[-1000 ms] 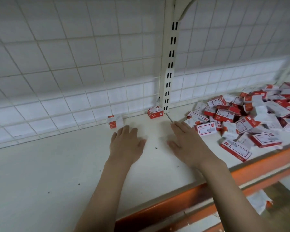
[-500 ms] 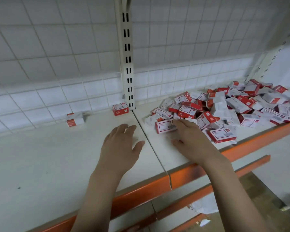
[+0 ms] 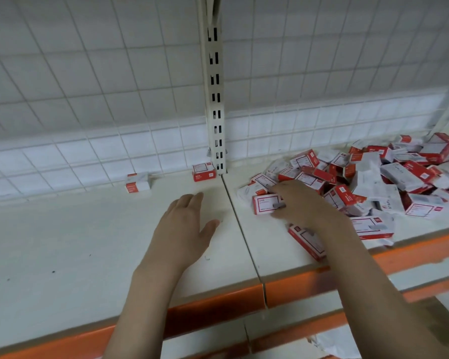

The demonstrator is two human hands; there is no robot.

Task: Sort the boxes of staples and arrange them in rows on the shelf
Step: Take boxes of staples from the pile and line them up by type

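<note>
The light was dim and soft, with faint shadows. The picture looked a bit blurry, and straight lines bent near the edges.
</note>
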